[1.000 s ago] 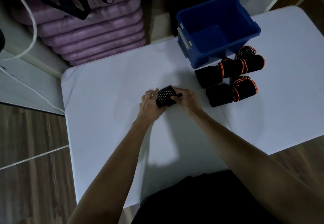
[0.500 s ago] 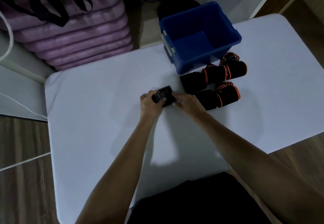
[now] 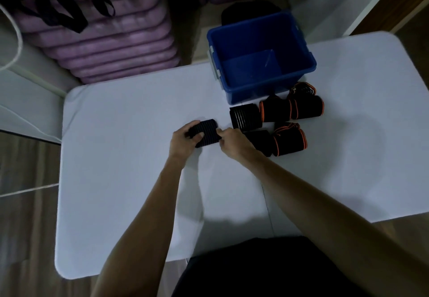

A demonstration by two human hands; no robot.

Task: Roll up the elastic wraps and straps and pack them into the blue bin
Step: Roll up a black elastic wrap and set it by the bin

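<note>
The ribbed black wrap (image 3: 205, 133) is lying flatter on the counter (image 3: 130, 157) than a second ago, when it was standing taller between the palms; both hands are staying on it. The left hand (image 3: 184, 140) is curling its fingers over the wrap's left end, and the right hand (image 3: 233, 143) is pinching the right edge. The wrap is sitting mid-counter, well short of the blue bin (image 3: 262, 64), which is showing a bare floor inside. Risk, as judged: the elastic is springing against the coil, so a slackening pinch is likely letting the outer layer unwind; uneven pull from one side could be telescoping the roll. The right wrist is hovering just beside the finished rolls (image 3: 269, 120), so a sweep toward the bin may be knocking them apart. Materials: wrap is woven stretch fabric, fine pale ribbing across a stubby cylinder. Finished rolls are soft black cylinders, several edged in orange, one ribbed like the held piece. Bin is rigid moulded plastic, rectangular. Counter surface is looking smooth, matte, pale, with rounded corners.
</note>
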